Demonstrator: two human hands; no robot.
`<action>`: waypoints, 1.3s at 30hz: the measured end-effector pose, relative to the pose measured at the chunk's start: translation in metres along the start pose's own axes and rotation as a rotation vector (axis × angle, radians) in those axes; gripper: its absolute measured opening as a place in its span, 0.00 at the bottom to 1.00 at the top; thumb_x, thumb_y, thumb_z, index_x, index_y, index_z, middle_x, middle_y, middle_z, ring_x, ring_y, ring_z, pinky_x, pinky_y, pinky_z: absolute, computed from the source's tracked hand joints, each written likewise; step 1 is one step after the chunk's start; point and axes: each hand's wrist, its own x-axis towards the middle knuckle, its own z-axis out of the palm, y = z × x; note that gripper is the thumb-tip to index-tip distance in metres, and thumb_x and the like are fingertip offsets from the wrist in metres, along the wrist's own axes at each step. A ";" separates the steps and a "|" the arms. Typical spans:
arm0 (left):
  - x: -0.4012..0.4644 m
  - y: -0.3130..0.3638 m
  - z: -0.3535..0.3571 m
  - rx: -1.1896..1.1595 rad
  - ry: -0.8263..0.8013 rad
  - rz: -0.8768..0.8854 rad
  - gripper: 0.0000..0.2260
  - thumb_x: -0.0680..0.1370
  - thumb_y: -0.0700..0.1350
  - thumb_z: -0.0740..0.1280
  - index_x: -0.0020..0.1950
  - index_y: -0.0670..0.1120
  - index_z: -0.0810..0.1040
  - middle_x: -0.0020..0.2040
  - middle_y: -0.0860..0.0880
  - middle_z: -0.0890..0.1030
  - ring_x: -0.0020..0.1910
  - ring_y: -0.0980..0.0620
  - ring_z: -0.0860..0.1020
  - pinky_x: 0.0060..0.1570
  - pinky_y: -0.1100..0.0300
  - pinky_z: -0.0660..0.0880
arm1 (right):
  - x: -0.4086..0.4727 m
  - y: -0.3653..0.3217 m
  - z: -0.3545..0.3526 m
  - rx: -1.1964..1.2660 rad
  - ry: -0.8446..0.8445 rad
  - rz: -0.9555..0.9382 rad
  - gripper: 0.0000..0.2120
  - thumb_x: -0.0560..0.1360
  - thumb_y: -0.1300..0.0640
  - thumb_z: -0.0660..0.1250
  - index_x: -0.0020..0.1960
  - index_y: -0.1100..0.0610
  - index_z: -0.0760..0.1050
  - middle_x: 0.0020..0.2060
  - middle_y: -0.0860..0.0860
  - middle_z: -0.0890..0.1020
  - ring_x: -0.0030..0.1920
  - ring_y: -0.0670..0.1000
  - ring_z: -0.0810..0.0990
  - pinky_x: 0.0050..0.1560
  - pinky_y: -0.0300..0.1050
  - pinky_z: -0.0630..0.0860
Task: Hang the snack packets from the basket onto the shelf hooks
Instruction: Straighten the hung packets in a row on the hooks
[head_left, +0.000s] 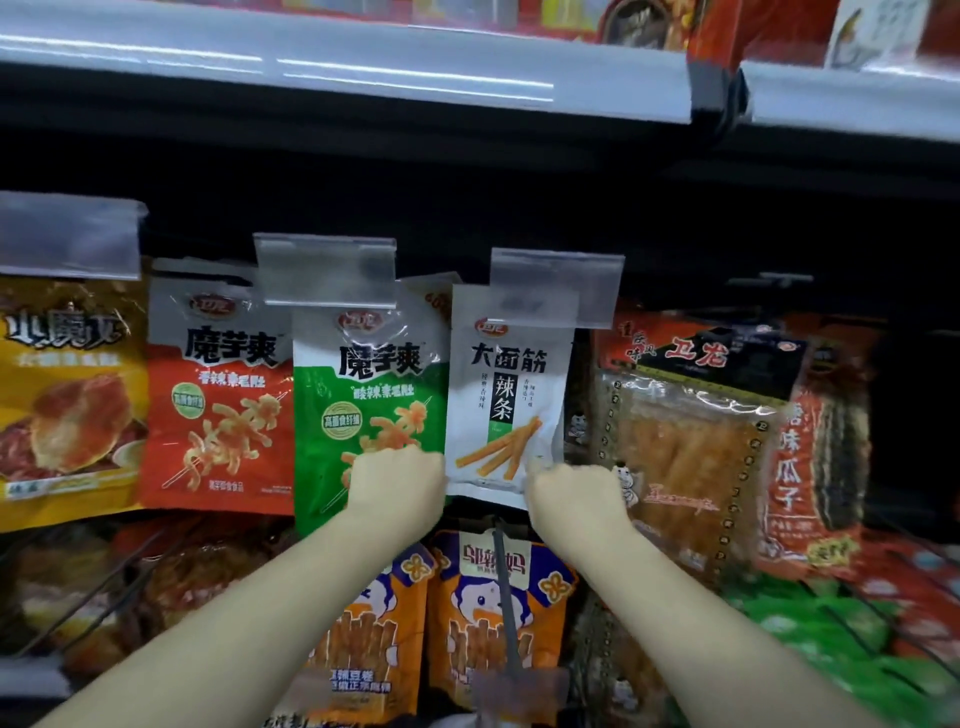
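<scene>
Reaching up from below, both hands grip the bottom edge of a white rectangular plastic snack packet (506, 400) printed with orange sticks. It hangs under a clear plastic price tag holder (556, 286), between a green and white packet (363, 405) and an orange see-through packet (685, 447). Left hand (397, 480) curls at its lower left corner; right hand (574, 491) pinches the lower right.

white packet (506, 395): hangs under a clear tag holder (558, 286)
left hand (397, 483): grips its lower left corner
right hand (574, 493): pinches its lower right corner
green packet (363, 410): just left, overlapped by left hand
</scene>
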 end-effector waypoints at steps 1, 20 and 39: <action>-0.004 -0.002 -0.002 -0.019 0.011 0.035 0.08 0.80 0.48 0.59 0.48 0.48 0.77 0.41 0.50 0.80 0.37 0.47 0.77 0.33 0.59 0.68 | -0.006 -0.002 -0.003 0.021 0.040 -0.020 0.17 0.48 0.55 0.81 0.33 0.57 0.79 0.20 0.51 0.76 0.17 0.52 0.74 0.24 0.37 0.60; -0.003 0.085 -0.066 -0.776 0.153 0.111 0.25 0.77 0.65 0.56 0.69 0.54 0.72 0.55 0.55 0.82 0.48 0.53 0.80 0.44 0.54 0.80 | -0.094 0.138 -0.029 0.414 0.081 0.497 0.22 0.78 0.39 0.58 0.62 0.55 0.68 0.51 0.52 0.78 0.46 0.53 0.78 0.43 0.46 0.76; 0.041 0.134 -0.056 -0.898 0.264 -0.296 0.14 0.79 0.56 0.62 0.58 0.51 0.82 0.50 0.50 0.85 0.46 0.50 0.81 0.43 0.56 0.79 | -0.014 0.174 0.020 1.071 0.156 0.399 0.11 0.81 0.52 0.59 0.43 0.52 0.76 0.32 0.55 0.80 0.35 0.58 0.81 0.35 0.50 0.76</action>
